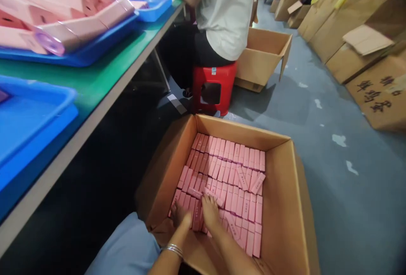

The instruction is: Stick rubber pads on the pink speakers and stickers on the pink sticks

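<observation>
An open cardboard carton (pixel 282 207) stands on the floor in front of me, packed with several rows of small pink boxes (pixel 231 169) standing on end. Both my hands reach down into its near left corner. My left hand (pixel 180 215), with metal bangles on the wrist, rests on the pink boxes with fingers curled over them. My right hand (pixel 209 211) lies beside it, fingers stretched forward onto the boxes. A pink box (pixel 197 215) stands between the two hands.
A green-topped workbench (pixel 95 80) runs along the left with blue trays (pixel 28 118) and long pink boxes (pixel 72 29). A co-worker sits on a red stool (pixel 214 86) ahead, beside another open carton (pixel 263 57). Flattened cardboard cartons (pixel 374 55) line the right.
</observation>
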Motion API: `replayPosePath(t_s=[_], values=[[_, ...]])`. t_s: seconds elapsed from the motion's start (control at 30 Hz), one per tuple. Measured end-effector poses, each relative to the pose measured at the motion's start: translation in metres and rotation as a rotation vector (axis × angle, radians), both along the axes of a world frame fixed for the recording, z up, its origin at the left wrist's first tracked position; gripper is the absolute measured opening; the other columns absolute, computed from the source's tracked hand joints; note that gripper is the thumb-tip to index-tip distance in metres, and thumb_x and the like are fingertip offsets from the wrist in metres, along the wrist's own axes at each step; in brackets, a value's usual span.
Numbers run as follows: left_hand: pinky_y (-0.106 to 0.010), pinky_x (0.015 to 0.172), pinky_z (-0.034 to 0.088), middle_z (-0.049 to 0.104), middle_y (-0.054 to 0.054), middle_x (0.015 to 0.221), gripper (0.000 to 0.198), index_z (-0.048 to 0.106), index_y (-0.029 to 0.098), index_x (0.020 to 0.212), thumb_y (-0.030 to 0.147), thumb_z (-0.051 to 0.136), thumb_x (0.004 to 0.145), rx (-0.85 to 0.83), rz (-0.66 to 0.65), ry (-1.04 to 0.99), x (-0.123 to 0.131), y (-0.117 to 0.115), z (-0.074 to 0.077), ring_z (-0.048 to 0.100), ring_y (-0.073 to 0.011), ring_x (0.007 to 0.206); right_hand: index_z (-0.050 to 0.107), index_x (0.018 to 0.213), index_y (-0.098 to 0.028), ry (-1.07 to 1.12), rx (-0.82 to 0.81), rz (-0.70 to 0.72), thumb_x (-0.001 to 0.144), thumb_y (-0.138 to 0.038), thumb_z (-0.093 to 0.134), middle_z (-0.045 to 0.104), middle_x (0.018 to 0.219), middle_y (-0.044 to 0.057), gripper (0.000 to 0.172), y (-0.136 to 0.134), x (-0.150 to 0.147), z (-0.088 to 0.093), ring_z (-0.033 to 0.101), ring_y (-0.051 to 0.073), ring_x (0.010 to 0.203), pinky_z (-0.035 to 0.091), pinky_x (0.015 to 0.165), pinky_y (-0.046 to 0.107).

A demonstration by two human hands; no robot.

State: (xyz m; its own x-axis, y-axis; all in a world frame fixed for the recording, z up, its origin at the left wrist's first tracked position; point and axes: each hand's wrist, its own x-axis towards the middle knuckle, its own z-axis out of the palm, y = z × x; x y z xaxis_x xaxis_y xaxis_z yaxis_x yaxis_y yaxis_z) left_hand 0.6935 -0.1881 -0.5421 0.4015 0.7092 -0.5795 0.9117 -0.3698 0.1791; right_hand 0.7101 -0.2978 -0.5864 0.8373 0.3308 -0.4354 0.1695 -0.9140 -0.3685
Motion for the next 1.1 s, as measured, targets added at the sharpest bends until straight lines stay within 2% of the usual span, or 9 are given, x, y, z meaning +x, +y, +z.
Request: replayPosePath(t_s=[0.07, 0.17, 0.27, 0.43, 0.57, 0.73, 0.9, 1.0, 1.1], values=[[-0.049, 0.097, 0.041, 0.045, -0.012, 0.135, 0.047, 0.044, 0.018, 0.129, 0.025, 0.057, 0.085, 0.014, -0.025, 0.037, -0.005, 0.011, -0.010, 0.045, -0.0277, 0.121, 0.053, 0.121, -0.018, 0.008, -0.012, 0.019, 0.090, -0.026, 0.056, 0.051, 0.129, 0.009, 0.032, 0.011, 0.007, -0.008, 0.051, 0.026, 0.115, 0.043, 0.094, 0.050], [-0.047, 0.095, 0.043, 0.048, -0.011, 0.131, 0.044, 0.046, 0.017, 0.126, 0.025, 0.057, 0.085, 0.005, -0.051, 0.095, -0.010, 0.024, -0.025, 0.049, -0.0264, 0.117, 0.053, 0.121, -0.018, 0.024, -0.063, 0.003, 0.090, -0.029, 0.056, 0.053, 0.126, 0.009, 0.033, 0.017, 0.012, -0.013, 0.054, 0.025, 0.110, 0.046, 0.091, 0.048], [-0.046, 0.093, 0.045, 0.052, -0.011, 0.125, 0.042, 0.047, 0.017, 0.125, 0.026, 0.057, 0.085, -0.025, -0.069, 0.134, -0.009, 0.033, -0.041, 0.053, -0.0252, 0.112, 0.054, 0.117, -0.017, 0.039, -0.134, -0.029, 0.091, -0.031, 0.055, 0.055, 0.122, 0.008, 0.030, 0.012, 0.012, -0.012, 0.057, 0.023, 0.104, 0.048, 0.088, 0.046], [-0.046, 0.093, 0.045, 0.048, -0.011, 0.130, 0.047, 0.043, 0.018, 0.129, 0.026, 0.057, 0.085, -0.054, -0.107, 0.139, -0.002, 0.037, -0.064, 0.050, -0.0260, 0.115, 0.057, 0.113, -0.016, 0.046, -0.240, -0.057, 0.091, -0.029, 0.056, 0.058, 0.115, 0.008, 0.026, 0.000, 0.013, -0.005, 0.059, 0.022, 0.100, 0.049, 0.085, 0.044], [-0.047, 0.093, 0.044, 0.047, -0.011, 0.131, 0.045, 0.046, 0.018, 0.127, 0.026, 0.058, 0.084, -0.055, -0.092, 0.195, -0.002, 0.040, -0.077, 0.049, -0.0268, 0.116, 0.054, 0.118, -0.017, 0.040, -0.255, -0.039, 0.091, -0.027, 0.055, 0.057, 0.119, 0.008, 0.029, 0.007, 0.024, -0.012, 0.057, 0.023, 0.104, 0.049, 0.087, 0.044], [-0.041, 0.086, 0.049, 0.055, -0.009, 0.119, 0.037, 0.053, 0.018, 0.117, 0.026, 0.062, 0.082, -0.123, -0.086, 0.244, -0.005, 0.048, -0.089, 0.056, -0.0230, 0.104, 0.056, 0.113, -0.015, 0.133, -0.291, -0.076, 0.091, -0.028, 0.056, 0.060, 0.112, 0.007, 0.026, 0.017, 0.031, -0.025, 0.061, 0.020, 0.095, 0.052, 0.080, 0.039], [-0.045, 0.090, 0.047, 0.053, -0.010, 0.125, 0.038, 0.052, 0.017, 0.118, 0.026, 0.061, 0.083, -0.151, -0.110, 0.202, 0.000, 0.048, -0.093, 0.052, -0.0251, 0.112, 0.059, 0.107, -0.013, 0.264, -0.343, -0.131, 0.090, -0.029, 0.057, 0.063, 0.102, 0.007, 0.023, -0.004, 0.014, -0.010, 0.063, 0.017, 0.084, 0.054, 0.072, 0.035], [-0.047, 0.093, 0.045, 0.049, -0.011, 0.129, 0.042, 0.049, 0.018, 0.123, 0.025, 0.061, 0.083, -0.157, -0.138, 0.185, 0.003, 0.046, -0.092, 0.049, -0.0263, 0.116, 0.056, 0.114, -0.015, 0.220, -0.304, -0.145, 0.089, -0.029, 0.059, 0.058, 0.117, 0.009, 0.029, -0.020, 0.018, -0.001, 0.058, 0.023, 0.101, 0.050, 0.084, 0.042], [-0.045, 0.092, 0.046, 0.051, -0.010, 0.127, 0.041, 0.049, 0.018, 0.123, 0.025, 0.060, 0.083, -0.187, -0.178, 0.185, 0.003, 0.045, -0.091, 0.052, -0.0250, 0.113, 0.047, 0.128, -0.019, 0.123, -0.255, -0.204, 0.087, -0.030, 0.061, 0.040, 0.139, 0.010, 0.044, -0.030, 0.036, -0.004, 0.039, 0.031, 0.125, 0.033, 0.101, 0.055]])
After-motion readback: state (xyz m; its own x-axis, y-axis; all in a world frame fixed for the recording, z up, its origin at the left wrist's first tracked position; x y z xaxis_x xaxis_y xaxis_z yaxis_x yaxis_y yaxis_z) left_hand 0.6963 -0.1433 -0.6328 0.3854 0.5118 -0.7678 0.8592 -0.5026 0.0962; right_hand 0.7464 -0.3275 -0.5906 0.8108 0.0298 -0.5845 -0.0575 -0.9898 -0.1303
